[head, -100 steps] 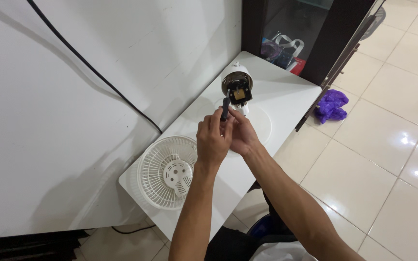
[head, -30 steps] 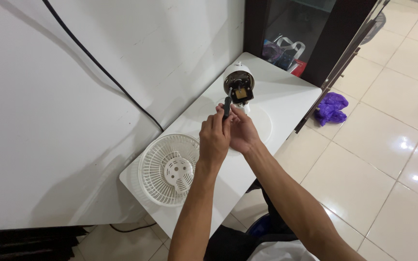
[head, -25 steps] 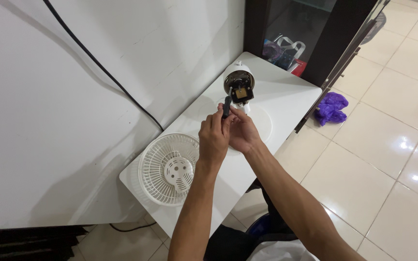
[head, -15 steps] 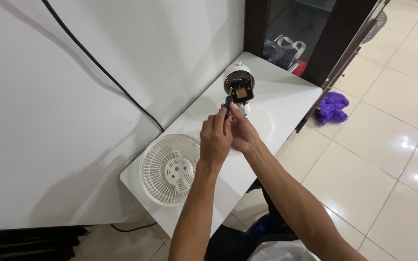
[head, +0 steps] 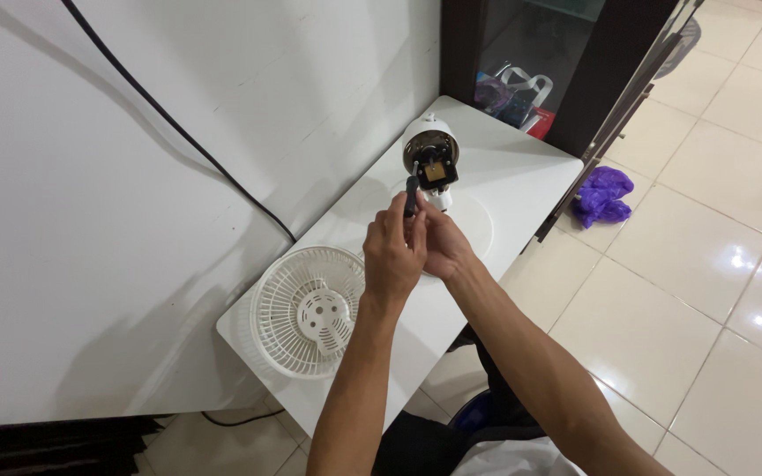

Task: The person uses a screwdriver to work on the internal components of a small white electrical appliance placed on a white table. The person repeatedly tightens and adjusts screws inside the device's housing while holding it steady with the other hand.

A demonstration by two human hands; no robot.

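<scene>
My left hand (head: 393,254) and my right hand (head: 444,244) are held together above a white table (head: 531,176), both closed around a small dark tool (head: 411,196) that sticks up from between the fingers. Just beyond the tool stands a small white fan body (head: 431,160) with its motor exposed and no grille. Its round base (head: 469,225) lies under my hands. A white round fan grille (head: 305,309) lies flat on the near left end of the table.
A black cable (head: 178,132) runs down the white wall. A dark cabinet (head: 540,62) holds bags. A purple bag (head: 602,195) lies on the tiled floor to the right.
My hands and the tool have stayed almost still; only the camera view has shifted slightly.
</scene>
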